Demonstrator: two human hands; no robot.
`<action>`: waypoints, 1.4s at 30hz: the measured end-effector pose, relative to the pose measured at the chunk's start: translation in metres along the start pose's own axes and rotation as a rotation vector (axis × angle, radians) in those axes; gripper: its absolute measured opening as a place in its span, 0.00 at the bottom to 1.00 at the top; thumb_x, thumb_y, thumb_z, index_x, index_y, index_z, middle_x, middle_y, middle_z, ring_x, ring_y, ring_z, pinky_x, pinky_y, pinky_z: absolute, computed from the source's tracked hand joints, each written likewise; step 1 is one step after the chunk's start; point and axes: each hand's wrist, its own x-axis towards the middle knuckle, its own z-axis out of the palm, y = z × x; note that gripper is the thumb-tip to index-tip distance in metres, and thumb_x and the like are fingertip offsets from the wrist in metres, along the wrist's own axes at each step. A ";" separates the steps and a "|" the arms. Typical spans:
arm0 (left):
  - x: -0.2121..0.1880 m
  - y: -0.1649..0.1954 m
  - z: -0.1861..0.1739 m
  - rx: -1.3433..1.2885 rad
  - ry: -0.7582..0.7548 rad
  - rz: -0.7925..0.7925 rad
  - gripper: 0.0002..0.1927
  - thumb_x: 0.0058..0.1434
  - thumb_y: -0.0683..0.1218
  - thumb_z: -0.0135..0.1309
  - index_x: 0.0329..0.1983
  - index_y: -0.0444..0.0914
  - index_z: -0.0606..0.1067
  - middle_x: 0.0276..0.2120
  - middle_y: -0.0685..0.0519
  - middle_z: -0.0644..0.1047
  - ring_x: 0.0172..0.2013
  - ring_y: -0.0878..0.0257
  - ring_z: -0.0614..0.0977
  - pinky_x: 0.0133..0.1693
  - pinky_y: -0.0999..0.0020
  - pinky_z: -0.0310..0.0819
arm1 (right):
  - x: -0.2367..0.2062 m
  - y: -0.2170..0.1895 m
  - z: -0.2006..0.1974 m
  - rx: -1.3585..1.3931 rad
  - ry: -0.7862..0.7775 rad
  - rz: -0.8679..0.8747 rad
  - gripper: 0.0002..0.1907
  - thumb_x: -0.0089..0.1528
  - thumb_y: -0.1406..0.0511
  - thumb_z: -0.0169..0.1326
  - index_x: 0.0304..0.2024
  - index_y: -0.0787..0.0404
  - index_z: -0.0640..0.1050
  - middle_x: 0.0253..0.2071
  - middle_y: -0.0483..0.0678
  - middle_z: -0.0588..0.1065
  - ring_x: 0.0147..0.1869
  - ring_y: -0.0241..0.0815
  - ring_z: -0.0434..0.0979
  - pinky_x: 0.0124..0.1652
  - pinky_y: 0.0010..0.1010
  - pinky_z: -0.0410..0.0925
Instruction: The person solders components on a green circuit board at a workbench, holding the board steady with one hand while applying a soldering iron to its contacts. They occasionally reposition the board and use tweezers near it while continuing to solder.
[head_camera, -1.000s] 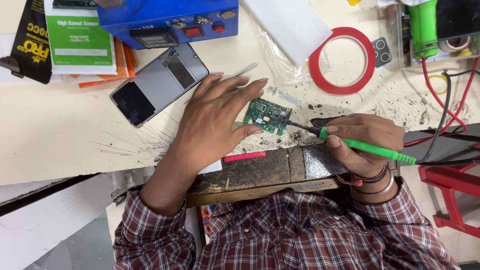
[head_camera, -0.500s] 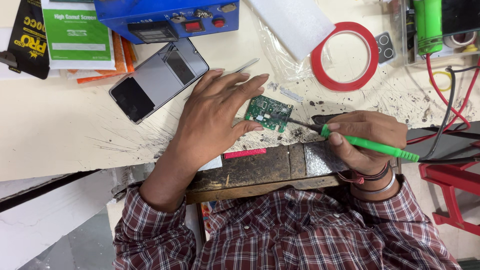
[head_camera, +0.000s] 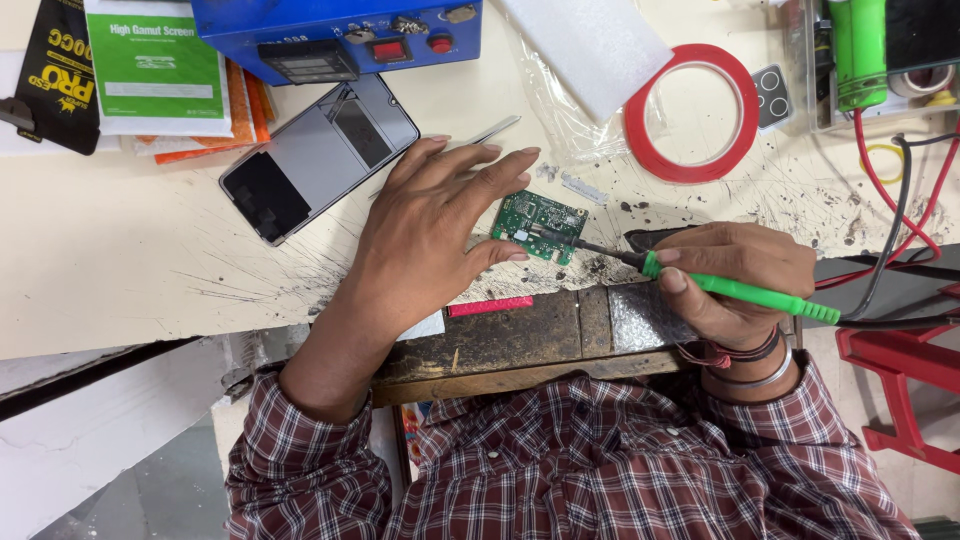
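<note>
Small green circuit board (head_camera: 541, 226), light, stiff, likely fragile.
Left hand (head_camera: 430, 235) pins its edge with fingertips; right hand (head_camera: 735, 280) grips a green-handled soldering iron (head_camera: 700, 280), tip on board.

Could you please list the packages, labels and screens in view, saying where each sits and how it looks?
Flat black pouch with yellow lettering: top left corner.
Green-and-white rectangular box: beside the pouch, atop orange packets.
Blue bench unit's small dark display: top centre, unlit.
Grey rectangular phone, back up: below the unit, near the left hand; its screen is hidden.
</note>
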 end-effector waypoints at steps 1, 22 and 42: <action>0.000 0.000 0.000 0.001 0.002 0.000 0.45 0.52 0.59 0.67 0.72 0.49 0.64 0.54 0.63 0.82 0.65 0.59 0.72 0.69 0.52 0.58 | 0.000 0.000 0.000 0.002 0.000 -0.001 0.07 0.67 0.67 0.62 0.38 0.66 0.79 0.35 0.55 0.80 0.35 0.45 0.85 0.36 0.28 0.77; 0.002 0.001 0.000 0.019 -0.027 -0.026 0.46 0.51 0.60 0.67 0.72 0.49 0.63 0.53 0.64 0.82 0.64 0.60 0.72 0.69 0.52 0.57 | 0.001 0.000 0.000 0.027 -0.011 -0.003 0.08 0.68 0.67 0.61 0.38 0.66 0.78 0.34 0.55 0.80 0.35 0.45 0.85 0.36 0.28 0.77; 0.001 0.002 -0.002 -0.012 0.009 -0.006 0.45 0.51 0.58 0.68 0.71 0.48 0.65 0.52 0.64 0.83 0.64 0.59 0.73 0.69 0.51 0.57 | -0.002 -0.001 0.000 0.009 0.024 0.053 0.10 0.69 0.64 0.62 0.38 0.66 0.79 0.32 0.55 0.80 0.35 0.44 0.85 0.34 0.26 0.76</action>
